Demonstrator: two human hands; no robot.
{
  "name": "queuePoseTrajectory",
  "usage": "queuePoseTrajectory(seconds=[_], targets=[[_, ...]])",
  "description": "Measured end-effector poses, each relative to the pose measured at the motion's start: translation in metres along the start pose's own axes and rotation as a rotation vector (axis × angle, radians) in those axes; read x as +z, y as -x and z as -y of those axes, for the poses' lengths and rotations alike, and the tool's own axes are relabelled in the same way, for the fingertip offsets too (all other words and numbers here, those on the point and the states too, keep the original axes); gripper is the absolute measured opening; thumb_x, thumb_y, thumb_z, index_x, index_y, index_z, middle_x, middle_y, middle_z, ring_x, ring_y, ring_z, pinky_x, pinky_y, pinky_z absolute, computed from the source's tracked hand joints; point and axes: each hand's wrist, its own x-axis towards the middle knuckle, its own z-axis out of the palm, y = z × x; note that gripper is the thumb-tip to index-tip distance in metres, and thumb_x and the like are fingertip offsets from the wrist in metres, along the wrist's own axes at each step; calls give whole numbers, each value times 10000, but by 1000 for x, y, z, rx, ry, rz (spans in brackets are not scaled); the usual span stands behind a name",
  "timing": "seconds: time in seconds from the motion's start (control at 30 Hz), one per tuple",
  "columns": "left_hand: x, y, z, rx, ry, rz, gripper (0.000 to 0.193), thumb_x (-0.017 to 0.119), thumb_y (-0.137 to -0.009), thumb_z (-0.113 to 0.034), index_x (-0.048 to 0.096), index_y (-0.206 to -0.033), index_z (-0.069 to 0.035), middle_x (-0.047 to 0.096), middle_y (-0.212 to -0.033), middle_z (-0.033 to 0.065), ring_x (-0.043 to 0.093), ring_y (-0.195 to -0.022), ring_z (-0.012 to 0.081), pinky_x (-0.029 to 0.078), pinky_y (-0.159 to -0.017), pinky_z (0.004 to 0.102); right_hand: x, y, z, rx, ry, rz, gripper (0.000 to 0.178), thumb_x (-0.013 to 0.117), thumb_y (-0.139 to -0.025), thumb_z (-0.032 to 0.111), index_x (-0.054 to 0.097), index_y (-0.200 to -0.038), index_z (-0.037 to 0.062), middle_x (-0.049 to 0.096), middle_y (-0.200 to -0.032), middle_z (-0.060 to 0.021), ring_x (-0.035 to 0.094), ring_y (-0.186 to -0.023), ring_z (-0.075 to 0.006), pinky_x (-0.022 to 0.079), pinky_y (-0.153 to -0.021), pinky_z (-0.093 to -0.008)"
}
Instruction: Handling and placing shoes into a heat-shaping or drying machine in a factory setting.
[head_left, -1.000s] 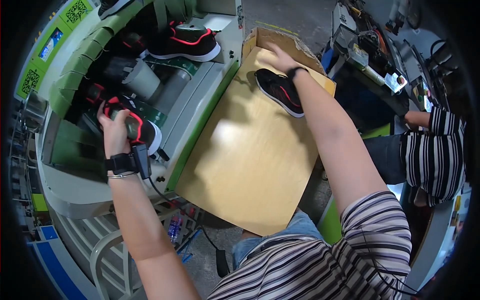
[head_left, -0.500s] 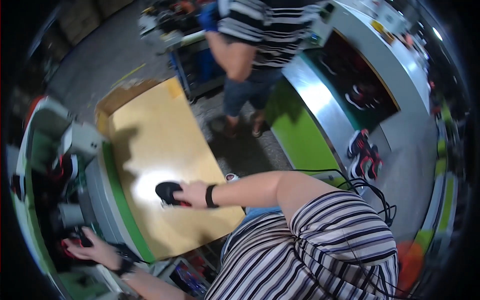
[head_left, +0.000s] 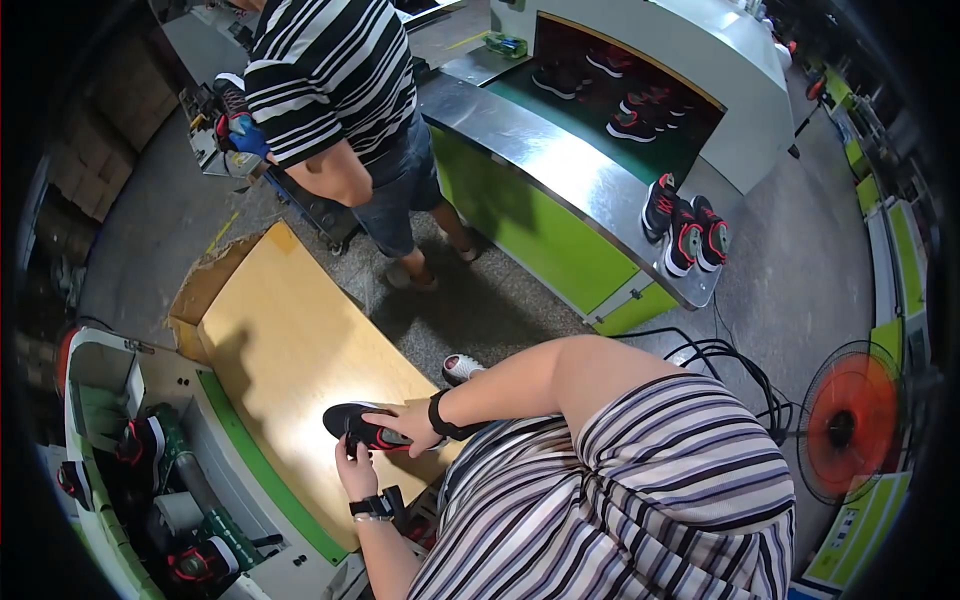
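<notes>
A black sneaker with red and grey trim [head_left: 352, 420] lies on the pale wooden board [head_left: 290, 310], its toe toward the left. My right hand [head_left: 408, 426] grips it from above near the heel end, fingers over its side. My left hand [head_left: 354, 470] is at the sneaker's near edge, its fingertips closed against the dark upper there. What exactly those fingertips pinch is too small to make out.
At left a green-edged machine [head_left: 215, 400] holds several similar sneakers [head_left: 203, 562]. A co-worker [head_left: 335, 100] in a striped shirt stands beyond the board. Three sneakers [head_left: 683, 240] rest on a metal bench [head_left: 560, 150]. Cables [head_left: 735, 370] and a fan [head_left: 845, 425] are at right.
My left hand has come from a sneaker inside the left machine to the one on the board. The right hand keeps its hold. The view has shifted, and the co-worker appears farther left.
</notes>
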Motion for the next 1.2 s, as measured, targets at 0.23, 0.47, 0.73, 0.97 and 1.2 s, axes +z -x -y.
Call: queuePoseTrajectory(seconds=[0.23, 0.47, 0.73, 0.97, 1.2], targets=[[26, 63, -64, 198, 149, 7, 270, 675, -901, -53, 595, -1141, 41, 637, -914, 58, 573, -720, 117, 492, -647, 245, 5, -1, -17, 24, -196, -43, 1267, 868, -600, 352, 60, -1536, 77, 444, -1392, -275, 503, -1249, -400, 417, -1037, -416], [35, 58, -81, 384, -299, 146, 333, 493, -943, 23, 578, -1263, 42, 505, -1048, 168, 542, -973, 315, 450, -897, 373, 23, -14, -30, 87, -175, -82, 1217, 850, -621, 401, 101, -1532, 101, 448, -1395, -254, 488, -1268, -389, 404, -1061, -423], [27, 50, -92, 492, -501, 71, 279, 590, -859, 27, 639, -1134, 25, 518, -902, 143, 545, -780, 287, 491, -750, 370, 25, -12, -29, 64, -156, -114, 1194, 839, -619, 396, 135, -1526, 70, 460, -1375, -272, 480, -1272, -398, 379, -1081, -422], [33, 16, -92, 348, -293, -104, 231, 682, -780, 23, 558, -974, 3, 499, -883, 115, 520, -786, 248, 463, -737, 346, 9, -5, -28, 110, -161, -68, 1204, 831, -622, 415, 124, -1531, 62, 429, -1390, -287, 435, -1304, -410, 349, -1098, -451], [30, 19, -60, 295, -174, -113, 345, 636, -741, 14, 512, -1062, -4, 497, -1027, 158, 533, -906, 277, 457, -845, 386, 12, -5, -39, -3, -168, -100, 1222, 823, -629, 406, 80, -1545, 85, 388, -1416, -311, 400, -1329, -433, 322, -1117, -447]])
